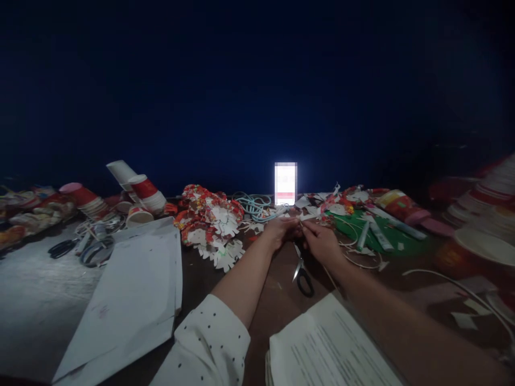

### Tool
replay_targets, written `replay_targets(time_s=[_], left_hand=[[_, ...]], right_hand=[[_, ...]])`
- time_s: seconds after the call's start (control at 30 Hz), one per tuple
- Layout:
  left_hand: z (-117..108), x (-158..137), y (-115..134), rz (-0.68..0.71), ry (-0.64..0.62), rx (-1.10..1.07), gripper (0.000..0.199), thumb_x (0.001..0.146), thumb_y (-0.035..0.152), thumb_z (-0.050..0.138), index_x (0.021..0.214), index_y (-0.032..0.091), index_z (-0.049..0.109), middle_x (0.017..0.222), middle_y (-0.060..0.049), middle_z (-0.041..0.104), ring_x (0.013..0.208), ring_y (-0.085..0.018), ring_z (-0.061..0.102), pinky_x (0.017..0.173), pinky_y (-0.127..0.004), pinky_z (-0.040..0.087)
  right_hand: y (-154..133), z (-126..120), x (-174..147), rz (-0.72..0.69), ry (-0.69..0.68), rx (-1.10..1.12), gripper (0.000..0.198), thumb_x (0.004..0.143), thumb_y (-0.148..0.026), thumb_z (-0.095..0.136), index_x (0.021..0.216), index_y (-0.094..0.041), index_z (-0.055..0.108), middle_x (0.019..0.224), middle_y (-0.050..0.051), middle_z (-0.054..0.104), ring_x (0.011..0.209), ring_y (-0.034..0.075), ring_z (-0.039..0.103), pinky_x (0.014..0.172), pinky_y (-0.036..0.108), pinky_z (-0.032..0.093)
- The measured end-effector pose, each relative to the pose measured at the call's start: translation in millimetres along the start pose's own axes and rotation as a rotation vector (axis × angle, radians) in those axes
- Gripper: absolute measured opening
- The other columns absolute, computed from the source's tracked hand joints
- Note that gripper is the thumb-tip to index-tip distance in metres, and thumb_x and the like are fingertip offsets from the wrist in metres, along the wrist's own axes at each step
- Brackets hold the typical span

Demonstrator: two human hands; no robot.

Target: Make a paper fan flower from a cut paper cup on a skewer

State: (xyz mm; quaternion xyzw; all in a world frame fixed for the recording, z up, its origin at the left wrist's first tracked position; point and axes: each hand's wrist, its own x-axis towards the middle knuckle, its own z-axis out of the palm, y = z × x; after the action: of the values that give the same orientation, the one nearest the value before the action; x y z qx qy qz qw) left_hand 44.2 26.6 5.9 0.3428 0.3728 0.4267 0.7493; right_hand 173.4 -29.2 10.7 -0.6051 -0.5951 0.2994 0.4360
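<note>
My left hand and my right hand are nearly touching over the brown table, fingers pinched together. A small pale piece shows at their fingertips, too small and dim to name. Just beyond the fingers is a white paper strip; whether it is held I cannot tell. Below the hands lie scissors with black handles, blades pointing up toward my fingers. A thin pale cord runs beside my right wrist. Left of my hands sits a pile of red patterned and white cut-paper flowers.
A pale blue cord coil and a lit screen stand behind. Glue tubes rest on a green sheet at right. Stacked paper cups, white sheets and black-handled scissors are left; a printed booklet lies in front.
</note>
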Motion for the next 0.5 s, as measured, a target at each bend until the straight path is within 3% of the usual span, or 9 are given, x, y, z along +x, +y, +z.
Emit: replay_targets(time_s=[0.13,0.27,0.5], left_hand=[[0.4,1.0,-1.0,-0.013,0.058,0.071,0.018,0.073,0.016,0.083,0.072,0.009,0.066,0.06,-0.003,0.062,0.053,-0.009,0.057,0.06,-0.023,0.05],[0.0,-2.2,2.0,-0.016,0.011,0.076,0.024,0.071,0.022,0.085,0.07,0.009,0.065,0.063,-0.004,0.064,0.055,-0.009,0.059,0.061,-0.022,0.051],[-2.3,-4.0,3.4,0.016,-0.047,0.047,0.025,0.067,0.02,0.087,0.077,0.007,0.068,0.067,-0.004,0.064,0.057,-0.008,0.059,0.06,-0.019,0.048]], right_hand=[[-1.5,-0.3,-1.7,-0.044,-0.014,-0.173,0.042,0.089,-0.027,0.045,0.112,-0.012,0.077,0.071,0.008,0.074,0.059,0.02,0.064,0.064,0.03,0.049],[3.8,1.2,0.0,-0.099,0.016,-0.242,0.041,0.089,-0.024,0.046,0.114,-0.014,0.076,0.088,0.011,0.078,0.076,0.023,0.07,0.074,0.031,0.051],[4.6,1.4,0.7,-0.024,0.009,-0.122,0.041,0.089,-0.03,0.048,0.115,-0.015,0.076,0.058,0.004,0.069,0.049,0.02,0.061,0.06,0.03,0.05]])
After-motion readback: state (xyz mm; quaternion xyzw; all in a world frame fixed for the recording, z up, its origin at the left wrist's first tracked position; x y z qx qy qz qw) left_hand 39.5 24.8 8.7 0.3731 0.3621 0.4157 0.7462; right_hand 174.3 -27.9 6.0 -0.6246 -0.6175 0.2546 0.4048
